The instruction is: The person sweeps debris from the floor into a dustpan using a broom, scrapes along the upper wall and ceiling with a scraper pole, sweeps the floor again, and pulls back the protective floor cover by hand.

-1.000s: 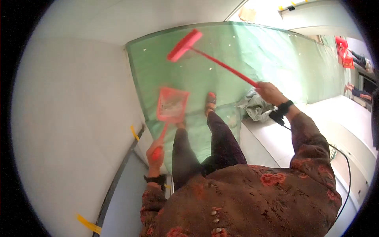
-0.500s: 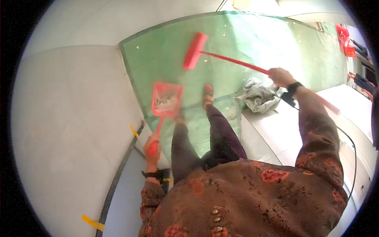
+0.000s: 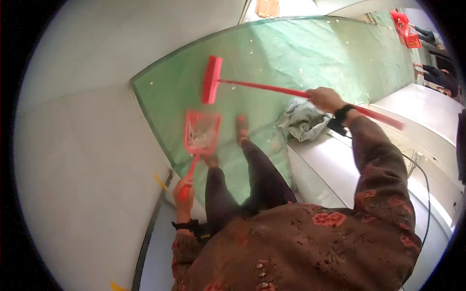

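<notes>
My left hand [image 3: 183, 190] is closed round the handle of a red dustpan [image 3: 202, 127], which holds greyish debris in its pan. In my right hand [image 3: 326, 100] is the red handle of a broom [image 3: 212, 80]; the shaft runs leftward to its long red head. That head is over the green floor covering [image 3: 272, 58], just beyond the dustpan's front edge and apart from it. Whether the head touches the floor I cannot tell. Part of the dustpan handle is hidden by my left fingers.
A crumpled grey bag [image 3: 305, 121] lies right of my legs, beside a white panel [image 3: 323, 155]. A pale wall [image 3: 92, 145] rises at left. Red boxes [image 3: 411, 40] and another person [image 3: 439, 77] are at far right. A black cable [image 3: 429, 194] hangs at right.
The broom head has moved left and nearer to the dustpan. My right hand has shifted left with it. The camera view has shifted a little; both tools stay held.
</notes>
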`<state>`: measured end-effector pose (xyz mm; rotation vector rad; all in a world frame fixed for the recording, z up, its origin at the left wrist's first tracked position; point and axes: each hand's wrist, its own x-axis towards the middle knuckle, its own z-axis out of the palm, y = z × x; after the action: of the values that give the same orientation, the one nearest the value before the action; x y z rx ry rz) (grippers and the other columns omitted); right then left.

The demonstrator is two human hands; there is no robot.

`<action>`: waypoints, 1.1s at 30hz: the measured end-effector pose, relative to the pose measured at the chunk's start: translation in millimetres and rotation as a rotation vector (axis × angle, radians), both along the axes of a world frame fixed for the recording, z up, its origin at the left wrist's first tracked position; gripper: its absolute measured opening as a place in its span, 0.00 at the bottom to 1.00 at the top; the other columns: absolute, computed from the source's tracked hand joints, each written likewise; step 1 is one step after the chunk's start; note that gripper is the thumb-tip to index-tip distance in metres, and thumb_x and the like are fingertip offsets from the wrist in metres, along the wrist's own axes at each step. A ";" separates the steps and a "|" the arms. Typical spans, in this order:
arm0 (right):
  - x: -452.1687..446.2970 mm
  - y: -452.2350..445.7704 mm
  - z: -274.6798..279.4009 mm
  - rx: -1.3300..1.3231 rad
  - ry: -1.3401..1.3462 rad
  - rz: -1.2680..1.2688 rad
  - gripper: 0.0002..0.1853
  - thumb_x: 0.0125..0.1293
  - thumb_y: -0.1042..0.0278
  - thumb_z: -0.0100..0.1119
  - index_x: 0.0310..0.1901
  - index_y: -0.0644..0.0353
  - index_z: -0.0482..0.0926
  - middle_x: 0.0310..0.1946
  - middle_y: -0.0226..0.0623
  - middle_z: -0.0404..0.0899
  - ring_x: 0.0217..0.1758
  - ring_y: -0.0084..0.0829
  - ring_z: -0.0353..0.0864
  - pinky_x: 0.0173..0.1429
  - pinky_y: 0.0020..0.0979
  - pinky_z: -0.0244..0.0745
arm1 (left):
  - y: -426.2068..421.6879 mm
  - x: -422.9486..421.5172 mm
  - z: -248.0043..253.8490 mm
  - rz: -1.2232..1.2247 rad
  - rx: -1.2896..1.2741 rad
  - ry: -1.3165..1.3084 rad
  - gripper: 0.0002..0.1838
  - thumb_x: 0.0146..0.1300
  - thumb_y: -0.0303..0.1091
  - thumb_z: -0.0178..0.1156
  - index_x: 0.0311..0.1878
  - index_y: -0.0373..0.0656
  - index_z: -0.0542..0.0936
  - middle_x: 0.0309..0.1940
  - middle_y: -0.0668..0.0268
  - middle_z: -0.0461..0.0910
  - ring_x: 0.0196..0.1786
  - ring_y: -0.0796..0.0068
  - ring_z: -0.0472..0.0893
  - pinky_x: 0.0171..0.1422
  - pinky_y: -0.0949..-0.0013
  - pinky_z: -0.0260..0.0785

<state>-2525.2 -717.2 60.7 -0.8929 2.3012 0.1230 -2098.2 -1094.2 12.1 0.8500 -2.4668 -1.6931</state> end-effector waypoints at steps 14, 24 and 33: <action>-71.4 89.2 44.7 0.241 0.044 -0.255 0.14 0.59 0.60 0.51 0.40 0.58 0.80 0.35 0.43 0.80 0.42 0.42 0.78 0.48 0.40 0.72 | 6.4 -64.5 2.8 -0.085 0.026 -0.004 0.06 0.48 0.15 0.52 0.28 0.38 0.73 0.34 0.59 0.79 0.45 0.65 0.79 0.53 0.67 0.69; -86.5 28.4 -48.4 0.006 -0.031 -0.388 0.15 0.59 0.57 0.52 0.42 0.55 0.80 0.38 0.44 0.79 0.45 0.44 0.77 0.51 0.40 0.71 | 13.1 -111.8 2.8 -0.195 0.021 -0.022 0.06 0.50 0.15 0.50 0.28 0.37 0.71 0.35 0.59 0.79 0.47 0.63 0.79 0.56 0.64 0.67; -104.2 162.6 28.1 0.276 0.057 -0.467 0.14 0.58 0.59 0.54 0.41 0.57 0.80 0.37 0.45 0.79 0.45 0.42 0.77 0.49 0.40 0.71 | 22.7 -146.1 6.4 -0.247 0.080 -0.013 0.06 0.50 0.15 0.51 0.28 0.38 0.71 0.35 0.60 0.79 0.49 0.63 0.78 0.57 0.64 0.67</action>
<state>-2629.3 -554.6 88.7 -0.2065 2.4054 0.2561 -2244.3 -1071.4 18.5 0.5824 -2.6221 -1.8765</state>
